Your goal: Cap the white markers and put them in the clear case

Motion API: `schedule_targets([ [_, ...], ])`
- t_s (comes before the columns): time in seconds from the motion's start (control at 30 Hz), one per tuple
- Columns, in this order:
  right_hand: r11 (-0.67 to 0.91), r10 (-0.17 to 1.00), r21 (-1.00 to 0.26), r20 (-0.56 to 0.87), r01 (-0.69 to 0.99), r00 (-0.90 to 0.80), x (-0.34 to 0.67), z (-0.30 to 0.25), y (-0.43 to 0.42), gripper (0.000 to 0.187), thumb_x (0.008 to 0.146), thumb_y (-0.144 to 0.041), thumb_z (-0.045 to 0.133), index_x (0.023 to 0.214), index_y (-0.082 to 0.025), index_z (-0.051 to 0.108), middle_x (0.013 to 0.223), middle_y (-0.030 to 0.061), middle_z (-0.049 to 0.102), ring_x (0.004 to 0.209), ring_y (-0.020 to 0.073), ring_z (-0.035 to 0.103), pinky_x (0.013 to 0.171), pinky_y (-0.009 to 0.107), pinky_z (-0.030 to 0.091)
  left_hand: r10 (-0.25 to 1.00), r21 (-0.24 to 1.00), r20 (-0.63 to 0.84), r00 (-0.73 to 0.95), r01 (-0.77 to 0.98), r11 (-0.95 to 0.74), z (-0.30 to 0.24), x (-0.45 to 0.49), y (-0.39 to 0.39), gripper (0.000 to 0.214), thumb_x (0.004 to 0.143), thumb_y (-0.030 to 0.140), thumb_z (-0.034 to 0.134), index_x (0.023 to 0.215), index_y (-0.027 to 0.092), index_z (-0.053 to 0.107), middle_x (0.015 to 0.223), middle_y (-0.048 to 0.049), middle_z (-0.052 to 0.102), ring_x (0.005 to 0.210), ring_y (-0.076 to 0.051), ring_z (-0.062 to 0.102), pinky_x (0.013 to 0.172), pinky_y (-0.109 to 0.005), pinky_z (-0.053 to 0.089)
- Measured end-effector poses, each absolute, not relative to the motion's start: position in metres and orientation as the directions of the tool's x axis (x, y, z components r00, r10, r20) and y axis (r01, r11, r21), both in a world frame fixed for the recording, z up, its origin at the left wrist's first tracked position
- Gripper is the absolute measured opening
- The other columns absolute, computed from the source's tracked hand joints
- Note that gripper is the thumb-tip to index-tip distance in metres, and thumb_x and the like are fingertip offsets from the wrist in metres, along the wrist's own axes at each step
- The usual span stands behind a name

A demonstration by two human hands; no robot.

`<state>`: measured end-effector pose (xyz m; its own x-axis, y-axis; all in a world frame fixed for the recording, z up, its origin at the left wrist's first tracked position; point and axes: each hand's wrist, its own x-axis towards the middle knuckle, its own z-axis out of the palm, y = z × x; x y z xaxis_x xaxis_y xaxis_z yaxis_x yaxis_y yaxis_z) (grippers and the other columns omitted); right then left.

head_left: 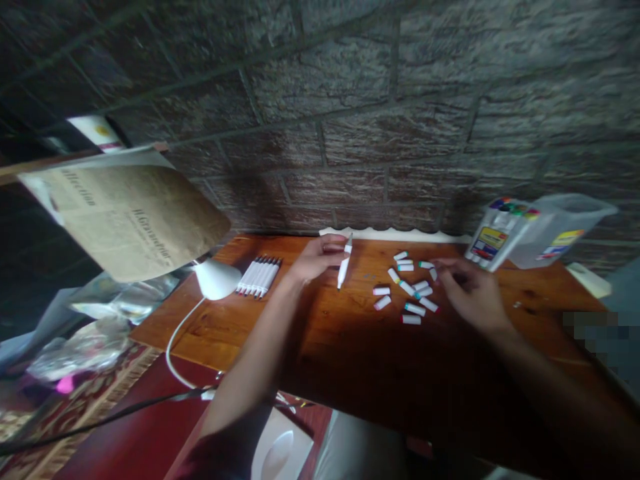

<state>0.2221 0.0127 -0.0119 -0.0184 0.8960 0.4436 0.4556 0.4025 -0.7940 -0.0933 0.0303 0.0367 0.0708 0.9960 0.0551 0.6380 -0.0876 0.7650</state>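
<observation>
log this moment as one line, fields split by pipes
left hand: holds white marker | right hand: at loose caps, grip unclear | marker row: on table | marker case: beyond right hand

The varnished wooden desk spans the centre and lower right of the frame. Directly on its surface: white lamp base, left of centre; white markers, aligned side by side, just right of the base; white marker caps with coloured ends, scattered right of centre; clear marker case and translucent plastic container, adjacent, at right.
</observation>
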Motion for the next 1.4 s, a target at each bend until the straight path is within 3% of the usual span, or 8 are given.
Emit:
schedule_targets([
  [0.07,0.407,0.902,-0.818,0.431,0.406,-0.036,0.218,-0.014,0.012,0.036,0.089,-0.046,0.056,0.099,-0.016,0.071,0.075,0.0066,0.072,0.066,0.0190,0.067,0.059,0.029,0.050,0.986,0.977,0.059,0.155,0.195,-0.089,0.038,-0.083,0.029,0.049,0.080,0.019,0.071,0.126,0.016,0.057,0.112,-0.0102,0.071,0.094,-0.017,0.070,0.085,-0.030,0.056],
  [0.13,0.400,0.912,-0.843,0.404,0.360,-0.067,0.212,-0.016,0.010,0.034,0.089,-0.046,0.056,0.097,-0.016,0.071,0.073,0.0051,0.071,0.064,0.0178,0.066,0.059,0.028,0.049,0.973,0.989,0.045,0.227,-0.150,-0.011,0.036,-0.073,0.027,0.050,0.073,0.017,0.078,0.120,0.016,0.061,0.106,-0.0083,0.072,0.091,-0.016,0.071,0.084,-0.029,0.057],
  [0.27,0.412,0.911,-0.869,0.391,0.274,-0.133,0.200,-0.014,0.001,0.028,0.088,-0.043,0.059,0.095,-0.018,0.071,0.070,0.0027,0.070,0.063,0.0164,0.063,0.058,0.027,0.045,0.956,0.935,0.016,0.292,-0.344,0.089,0.029,-0.057,0.025,0.047,0.069,0.013,0.080,0.113,0.016,0.065,0.102,-0.0081,0.075,0.086,-0.017,0.073,0.081,-0.028,0.058],
  [0.43,0.339,0.920,-0.940,0.321,0.048,-0.223,0.188,0.001,-0.010,0.020,0.082,-0.039,0.068,0.087,-0.019,0.067,0.077,0.0018,0.071,0.068,0.0144,0.063,0.064,0.027,0.046,0.947,0.918,0.031,0.319,-0.385,0.100,0.024,-0.038,0.020,0.047,0.070,0.012,0.080,0.114,0.016,0.064,0.101,-0.0072,0.075,0.087,-0.019,0.074,0.079,-0.028,0.060],
  [0.63,0.108,0.922,-0.975,0.171,-0.192,-0.347,0.179,0.013,-0.018,0.034,0.074,-0.038,0.076,0.073,-0.020,0.048,0.064,-0.0063,0.059,0.046,0.0058,0.046,0.044,0.020,0.034,0.926,0.939,0.038,0.375,-0.330,0.095,0.020,-0.025,0.013,0.051,0.071,0.013,0.080,0.118,0.018,0.060,0.099,-0.0064,0.075,0.085,-0.017,0.073,0.077,-0.026,0.060],
  [0.8,-0.017,0.909,-0.980,0.067,-0.198,-0.412,0.176,0.008,-0.022,0.039,0.073,-0.040,0.078,0.078,-0.022,0.044,0.077,-0.0023,0.065,0.063,0.0117,0.062,0.048,0.020,0.044,0.920,0.938,0.064,0.387,-0.337,0.076,0.020,-0.022,0.009,0.051,0.070,0.013,0.081,0.117,0.019,0.059,0.098,-0.0052,0.075,0.087,-0.018,0.073,0.077,-0.026,0.060],
  [1.2,0.054,0.900,-0.973,0.144,-0.222,-0.411,0.175,0.010,-0.024,0.042,0.067,-0.042,0.082,0.079,-0.021,0.047,0.084,0.0003,0.069,0.074,0.0155,0.067,0.060,0.027,0.053,0.906,0.947,0.112,0.408,-0.320,0.026,0.026,-0.016,0.005,0.043,0.073,0.016,0.079,0.113,0.018,0.064,0.100,-0.0081,0.076,0.080,-0.016,0.071,0.069,-0.023,0.055],
  [1.4,0.112,0.920,-0.974,0.176,-0.195,-0.351,0.181,0.012,-0.016,0.044,0.065,-0.046,0.081,0.074,-0.022,0.046,0.075,-0.0024,0.064,0.066,0.0128,0.062,0.057,0.025,0.049,0.940,0.977,0.062,0.334,-0.215,0.012,0.027,-0.013,0.006,0.042,0.071,0.022,0.081,0.111,0.018,0.068,0.095,-0.0067,0.075,0.074,-0.013,0.065,0.067,-0.022,0.051],
])
